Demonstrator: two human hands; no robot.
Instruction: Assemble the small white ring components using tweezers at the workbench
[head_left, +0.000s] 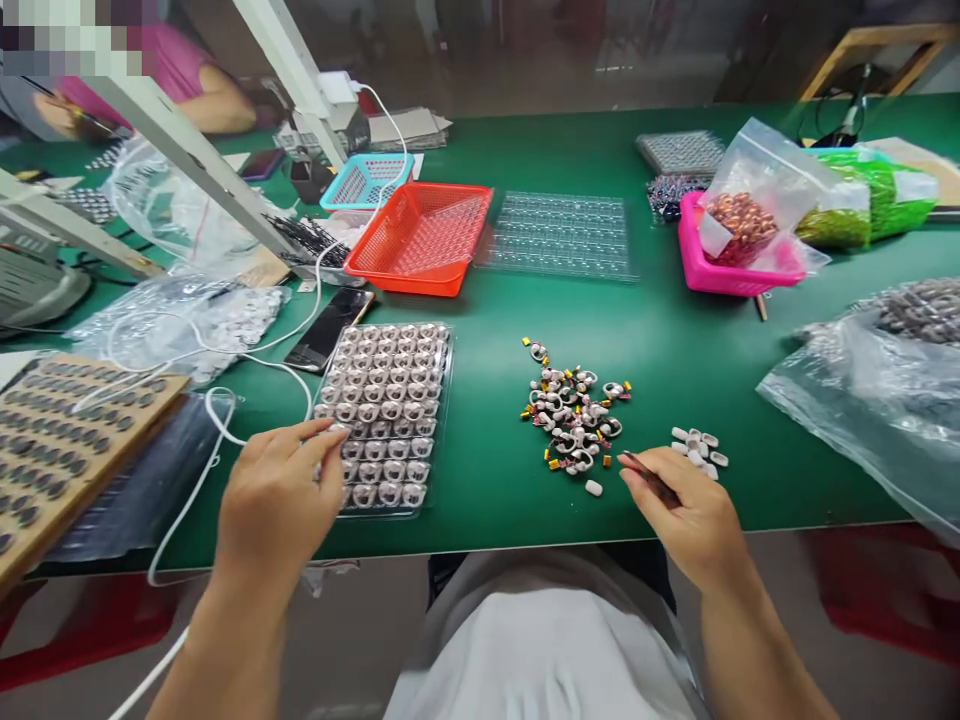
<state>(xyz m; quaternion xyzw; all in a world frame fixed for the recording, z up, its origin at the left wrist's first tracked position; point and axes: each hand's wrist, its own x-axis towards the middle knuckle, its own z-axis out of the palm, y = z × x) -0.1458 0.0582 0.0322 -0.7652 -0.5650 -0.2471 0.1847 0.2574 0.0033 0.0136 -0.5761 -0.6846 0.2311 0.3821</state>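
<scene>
My left hand point(281, 490) is at the left edge of a clear plastic tray point(442, 400), its thumb and fingers pinched together over the cells. What the pinch holds, if anything, is too small to make out. Rows of small pale ring-shaped parts point(390, 410) fill the tray. My right hand point(694, 510) is closed around dark tweezers point(651, 478), tips pointing left. Just left of the tips lies a loose pile of pale parts with yellow tabs point(574, 415). Small white caps point(697, 450) lie beyond my right hand, and a single white cap point(594, 488) sits below the pile.
Behind the filled tray stand a red basket point(420, 240) and a flat clear tray point(562, 235). A phone point(330, 330) and white cable point(180, 520) lie left. Right are a pink basket point(739, 275) and plastic bag point(862, 400). A person point(202, 90) sits across the table.
</scene>
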